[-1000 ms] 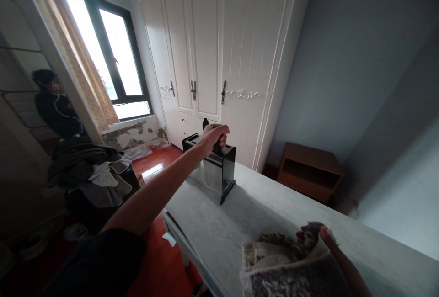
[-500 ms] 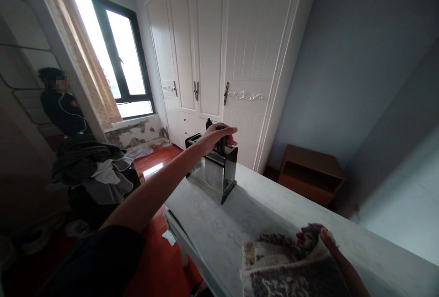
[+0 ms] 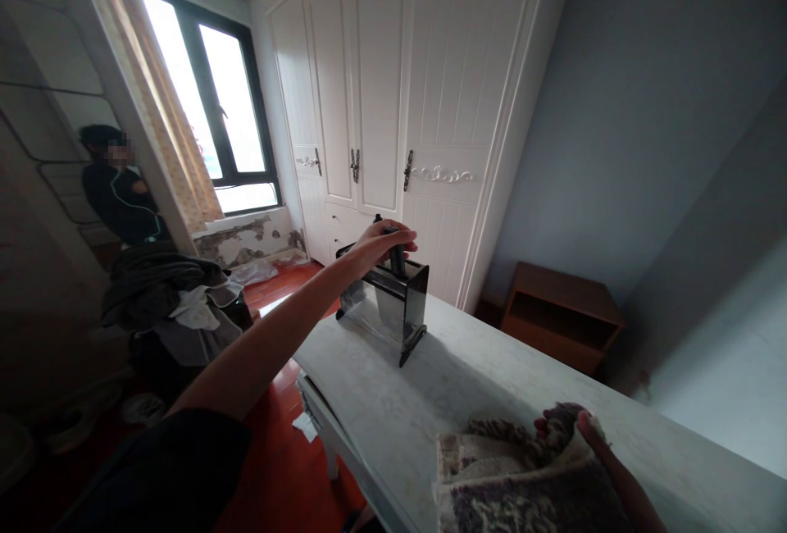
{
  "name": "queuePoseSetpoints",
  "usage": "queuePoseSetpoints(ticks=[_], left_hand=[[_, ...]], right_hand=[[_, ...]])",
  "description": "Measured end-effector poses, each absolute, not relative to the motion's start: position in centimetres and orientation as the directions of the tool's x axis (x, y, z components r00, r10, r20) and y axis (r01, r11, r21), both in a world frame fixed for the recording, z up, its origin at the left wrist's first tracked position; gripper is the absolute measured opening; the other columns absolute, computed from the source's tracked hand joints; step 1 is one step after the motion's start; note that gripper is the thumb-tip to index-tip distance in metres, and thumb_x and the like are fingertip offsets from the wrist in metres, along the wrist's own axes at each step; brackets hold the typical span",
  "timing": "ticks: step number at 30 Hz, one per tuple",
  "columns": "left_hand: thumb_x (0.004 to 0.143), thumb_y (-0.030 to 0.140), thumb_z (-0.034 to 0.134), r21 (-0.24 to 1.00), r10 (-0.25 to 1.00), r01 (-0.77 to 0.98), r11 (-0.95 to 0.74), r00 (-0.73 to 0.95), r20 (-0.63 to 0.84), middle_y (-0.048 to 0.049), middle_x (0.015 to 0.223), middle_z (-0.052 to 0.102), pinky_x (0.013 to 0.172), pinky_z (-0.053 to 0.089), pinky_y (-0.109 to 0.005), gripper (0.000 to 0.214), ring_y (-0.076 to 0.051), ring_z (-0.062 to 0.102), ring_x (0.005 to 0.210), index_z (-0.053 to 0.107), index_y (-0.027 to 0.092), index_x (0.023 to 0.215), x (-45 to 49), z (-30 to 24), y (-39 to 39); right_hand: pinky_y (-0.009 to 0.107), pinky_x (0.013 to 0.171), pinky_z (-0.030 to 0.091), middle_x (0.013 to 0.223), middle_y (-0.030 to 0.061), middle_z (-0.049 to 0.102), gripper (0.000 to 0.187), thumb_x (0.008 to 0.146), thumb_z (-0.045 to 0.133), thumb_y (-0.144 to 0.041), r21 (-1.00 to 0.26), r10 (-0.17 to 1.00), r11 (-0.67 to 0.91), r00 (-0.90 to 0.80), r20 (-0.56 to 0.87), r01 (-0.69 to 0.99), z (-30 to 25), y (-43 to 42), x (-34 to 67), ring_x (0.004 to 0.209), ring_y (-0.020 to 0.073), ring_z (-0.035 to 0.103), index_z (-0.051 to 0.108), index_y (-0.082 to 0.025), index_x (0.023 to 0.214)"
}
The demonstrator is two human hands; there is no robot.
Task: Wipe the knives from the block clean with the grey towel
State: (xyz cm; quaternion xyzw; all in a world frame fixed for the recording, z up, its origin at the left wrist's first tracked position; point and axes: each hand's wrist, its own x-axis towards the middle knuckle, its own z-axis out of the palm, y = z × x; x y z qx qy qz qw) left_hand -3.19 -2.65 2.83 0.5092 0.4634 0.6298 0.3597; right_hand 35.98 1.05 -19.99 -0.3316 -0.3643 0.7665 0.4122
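Note:
A knife holder (image 3: 414, 313) with clear sides and black ends stands on the table. My left hand (image 3: 386, 239) reaches over its top, closed around an upright black handle. This handle seems to belong to a knife (image 3: 398, 261), with a broad pale blade shape visible through the clear side. Part of another black tip shows just behind my fingers. At lower right, my right hand (image 3: 587, 426) is closed on a thick brown and beige patterned towel (image 3: 529, 500). The towel is bunched at my fingers and hangs in folds over the tabletop.
The pale marbled table (image 3: 455, 385) runs diagonally to the lower right. Behind it are a white wardrobe (image 3: 448, 98) and a brown nightstand (image 3: 559, 303). Dark clothes (image 3: 166, 295) are heaped at left. A person (image 3: 116, 189) appears farther left.
The view has shifted slightly. My left hand has moved a little left relative to the knife holder, its grip still on the handle. The right hand and towel stay nearly the same.

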Motion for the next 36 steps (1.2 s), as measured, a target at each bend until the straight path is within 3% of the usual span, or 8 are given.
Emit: queuePoseSetpoints(ticks=[6, 15, 21, 25, 32, 36], left_hand=[[0.069, 0.036, 0.080, 0.956, 0.922, 0.109, -0.273, -0.253, 0.293, -0.0088, 0.087, 0.071, 0.077, 0.053, -0.032, 0.038, -0.019, 0.069, 0.086, 0.061, 0.014, 0.094, -3.4, 3.5, -4.0], [0.071, 0.035, 0.079, 0.906, 0.857, 0.200, -0.373, -0.300, 0.419, -0.0081, 0.102, 0.069, 0.079, 0.057, -0.034, 0.040, -0.018, 0.067, 0.092, 0.061, 0.016, 0.102, -5.2, 4.3, -6.4], [0.076, 0.033, 0.071, 0.792, 0.677, 0.390, -0.470, -0.416, 0.607, -0.0047, 0.082, 0.071, 0.063, 0.054, -0.027, 0.024, -0.016, 0.070, 0.075, 0.063, 0.015, 0.092, -6.8, 5.3, -8.0], [0.066, 0.023, 0.075, 0.802, 0.639, 0.394, -0.449, -0.486, 0.596, -0.0025, 0.078, 0.069, 0.058, 0.050, -0.024, 0.028, -0.014, 0.067, 0.070, 0.061, 0.015, 0.089, -8.4, 4.3, -6.7], [0.045, 0.010, 0.085, 0.873, 0.732, 0.285, -0.396, -0.476, 0.487, -0.0033, 0.092, 0.068, 0.082, 0.052, -0.034, 0.057, -0.018, 0.064, 0.093, 0.060, 0.016, 0.096, -9.4, 1.5, -3.4], [0.041, 0.005, 0.084, 0.879, 0.769, 0.264, -0.398, -0.427, 0.476, -0.0017, 0.091, 0.068, 0.084, 0.050, -0.032, 0.060, -0.018, 0.064, 0.092, 0.060, 0.016, 0.095, -8.7, 1.0, -1.7]], right_hand=[[0.050, 0.086, 0.056, 0.077, 0.0064, 0.075, 0.044, 0.075, 0.075, -0.053, -0.815, 0.863, -0.398, -0.474, -0.177, -0.421, -19.7, 0.7, 35.9, 0.080, 0.0298, 0.072, 0.069, -0.022, 0.106], [0.048, 0.083, 0.058, 0.076, 0.0065, 0.075, 0.032, 0.078, 0.071, -0.055, -0.834, 0.856, -0.394, -0.485, -0.181, -0.385, -19.8, 0.8, 36.1, 0.073, 0.0272, 0.073, 0.071, -0.023, 0.082], [0.049, 0.083, 0.058, 0.073, 0.0082, 0.075, 0.033, 0.072, 0.076, -0.054, -0.840, 0.853, -0.409, -0.477, -0.213, -0.356, -20.1, 1.4, 36.1, 0.078, 0.0312, 0.073, 0.070, -0.023, 0.078], [0.052, 0.087, 0.057, 0.068, 0.0064, 0.073, 0.032, 0.068, 0.078, -0.056, -0.844, 0.866, -0.401, -0.448, -0.222, -0.357, -20.0, 1.3, 35.7, 0.086, 0.0347, 0.072, 0.068, -0.025, 0.074], [0.049, 0.078, 0.060, 0.071, 0.0079, 0.074, 0.035, 0.068, 0.078, -0.056, -0.854, 0.865, -0.391, -0.455, -0.213, -0.343, -20.4, 1.6, 35.7, 0.069, 0.0295, 0.072, 0.069, -0.023, 0.075], [0.046, 0.072, 0.060, 0.070, 0.0085, 0.074, 0.034, 0.069, 0.079, -0.053, -0.864, 0.873, -0.361, -0.453, -0.180, -0.352, -20.9, 2.3, 35.9, 0.066, 0.0280, 0.071, 0.069, -0.021, 0.075]])
